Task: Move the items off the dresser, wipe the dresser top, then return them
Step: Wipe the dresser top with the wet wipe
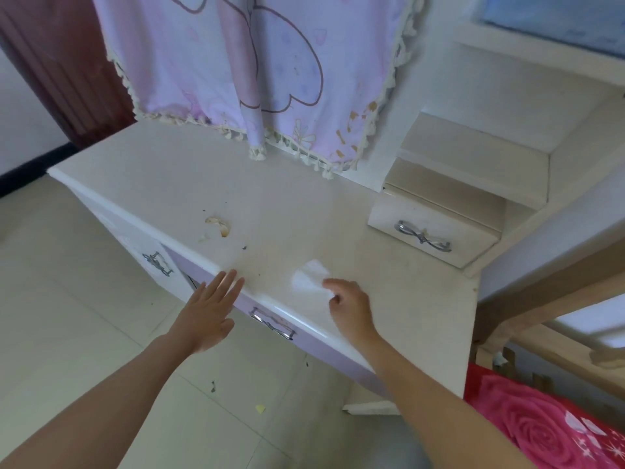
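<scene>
1. Cream bench [189, 184] top runs wide from its left corner to the small drawer box [429, 238] standing at its right rear.
2. Our right grip [348, 308] pinches the white wipe [309, 277], which lies on the bench just inside the rounded front edge.
3. Our left grip [209, 311] is released, fingers straight, tips touching that front edge.
4. We see a peel scrap [220, 225] and dark specks near the edge, left of the wipe.
5. Fringed cloth [270, 69] hangs down to the back edge.

Bare dresser top [189, 184], hanging cloth [209, 62] behind, drawer unit [426, 228] right.
</scene>
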Demonstrator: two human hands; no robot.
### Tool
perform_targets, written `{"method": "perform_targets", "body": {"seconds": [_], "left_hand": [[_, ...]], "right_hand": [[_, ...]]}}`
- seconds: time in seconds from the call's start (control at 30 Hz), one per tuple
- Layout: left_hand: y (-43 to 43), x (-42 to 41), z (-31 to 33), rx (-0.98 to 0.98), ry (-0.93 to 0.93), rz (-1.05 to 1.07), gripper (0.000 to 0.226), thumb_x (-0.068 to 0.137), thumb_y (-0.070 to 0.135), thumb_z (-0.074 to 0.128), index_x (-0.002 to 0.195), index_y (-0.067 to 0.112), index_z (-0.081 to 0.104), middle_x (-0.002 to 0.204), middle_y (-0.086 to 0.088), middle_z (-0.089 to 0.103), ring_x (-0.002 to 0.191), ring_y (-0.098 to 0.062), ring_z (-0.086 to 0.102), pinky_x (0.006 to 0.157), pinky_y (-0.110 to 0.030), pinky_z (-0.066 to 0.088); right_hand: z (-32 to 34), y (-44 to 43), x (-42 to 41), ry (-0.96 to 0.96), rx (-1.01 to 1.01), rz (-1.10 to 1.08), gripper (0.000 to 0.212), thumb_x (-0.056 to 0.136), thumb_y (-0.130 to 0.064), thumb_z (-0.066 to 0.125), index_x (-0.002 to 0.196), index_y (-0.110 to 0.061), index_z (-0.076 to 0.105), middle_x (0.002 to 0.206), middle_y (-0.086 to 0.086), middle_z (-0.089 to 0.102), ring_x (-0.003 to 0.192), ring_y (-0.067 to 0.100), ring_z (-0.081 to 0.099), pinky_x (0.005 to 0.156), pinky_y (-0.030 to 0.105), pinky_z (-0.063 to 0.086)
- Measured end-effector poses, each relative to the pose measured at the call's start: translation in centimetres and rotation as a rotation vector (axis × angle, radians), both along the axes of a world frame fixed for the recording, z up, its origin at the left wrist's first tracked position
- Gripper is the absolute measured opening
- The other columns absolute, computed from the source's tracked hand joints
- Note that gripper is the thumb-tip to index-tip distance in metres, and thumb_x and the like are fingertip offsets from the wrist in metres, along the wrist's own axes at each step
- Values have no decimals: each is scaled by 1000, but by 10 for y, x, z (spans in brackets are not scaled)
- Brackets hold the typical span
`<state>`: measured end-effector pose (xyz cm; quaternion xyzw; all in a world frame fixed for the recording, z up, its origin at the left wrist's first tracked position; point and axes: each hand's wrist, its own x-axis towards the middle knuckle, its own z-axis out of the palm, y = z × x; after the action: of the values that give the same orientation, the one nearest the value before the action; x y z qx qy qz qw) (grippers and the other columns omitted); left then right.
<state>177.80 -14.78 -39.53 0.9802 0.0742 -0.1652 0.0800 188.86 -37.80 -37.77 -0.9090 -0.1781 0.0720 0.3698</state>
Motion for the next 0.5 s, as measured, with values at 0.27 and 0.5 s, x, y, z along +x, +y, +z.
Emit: {"method": "perform_targets", "body": {"seconds": [0.27, 0.5], "left_hand": [[100, 3, -3, -68, -201, 213, 72, 95, 29, 41, 142, 10, -9, 151, 0, -15, 140, -14, -14, 116, -36, -1], [192, 45, -13, -25, -217, 167, 66, 95, 31, 41, 145, 12, 4, 155, -3, -1, 143, -19, -4, 116, -40, 3]], "right_hand": [[-12, 10, 85, 62, -495, -122, 49, 94, -15, 39, 140, -5, 28, 147, 20, 27, 134, 34, 25, 107, 34, 19], [-17, 110, 83, 37, -704, 104, 52, 100, -30, 27, 146, -18, 6, 156, 4, -2, 143, 24, 2, 112, 36, 14]]}}
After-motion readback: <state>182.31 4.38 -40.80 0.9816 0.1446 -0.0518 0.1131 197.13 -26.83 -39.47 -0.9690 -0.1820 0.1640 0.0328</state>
